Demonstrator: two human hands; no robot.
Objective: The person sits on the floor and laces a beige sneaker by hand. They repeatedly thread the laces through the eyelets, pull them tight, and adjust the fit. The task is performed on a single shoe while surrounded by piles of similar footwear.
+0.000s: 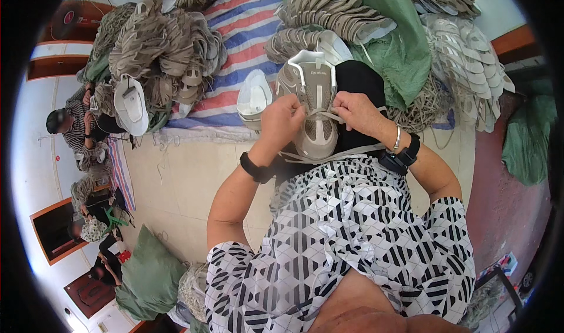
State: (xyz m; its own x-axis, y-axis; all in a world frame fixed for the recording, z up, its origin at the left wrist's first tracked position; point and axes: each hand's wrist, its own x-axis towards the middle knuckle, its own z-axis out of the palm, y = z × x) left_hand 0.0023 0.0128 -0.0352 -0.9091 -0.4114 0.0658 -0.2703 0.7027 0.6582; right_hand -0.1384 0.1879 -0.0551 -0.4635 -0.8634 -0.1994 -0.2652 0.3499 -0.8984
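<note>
Head view, clock directions taken from its middle: a beige-grey shoe (pixel 319 95) with a white-edged collar lay between twelve and one o'clock, its toe pointing toward six, toward the wearer's body. Black cloth (pixel 359 77) showed behind it at one o'clock. Pale laces (pixel 320 115) crossed over the middle of the shoe, between the two hands.

At twelve o'clock the left hand (pixel 284 121) was mostly closed, fingers curled in, its thumb and forefinger pinching one end of the lace. At two o'clock the right hand (pixel 361 114) was partly closed, pinching the other end between thumb and forefinger; whether its remaining fingers also gripped lace, I could not tell. A silver bangle (pixel 398 136) and a black watch-like band (pixel 402 156) circled the right wrist, and a black wristband (pixel 252 167) the left.

Just beside the left hand, toward eleven o'clock, sat another shoe (pixel 254 92) with a white lining. Beyond it spread a striped sheet (pixel 239 36), red, blue and white. A large heap of beige uppers (pixel 144 45) stood between ten and eleven o'clock, and a curved row of uppers (pixel 329 12) fanned out between twelve and one. Green sacking (pixel 411 51) and whitish uppers (pixel 464 62) lay toward two. Around half past nine, a seated person (pixel 76 118) in a dark cap and striped top was near another bundle.
</note>
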